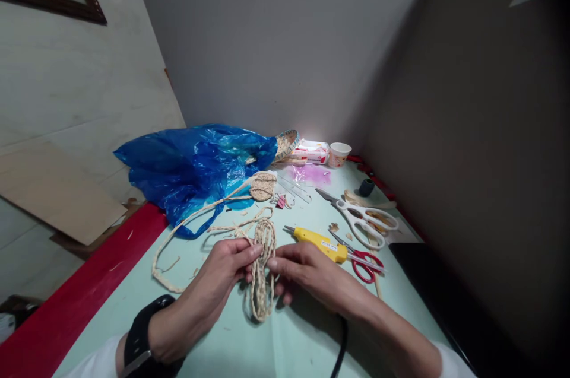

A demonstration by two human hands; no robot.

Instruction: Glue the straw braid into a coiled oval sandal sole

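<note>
We see the left hand (234,256) pinched on the looped braided cord (260,302), over the near part of the worktop (243,360), probably so that its loops stay together. The right hand (307,271) touches the cord's right side; whether it grips, we cannot tell. Beyond, the yellow glue gun (318,241) and red-handled scissors (367,265) lie within reach, perhaps for convenience. Farther, the blue bag (196,164) sits back, which seems to leave us working room.
</note>
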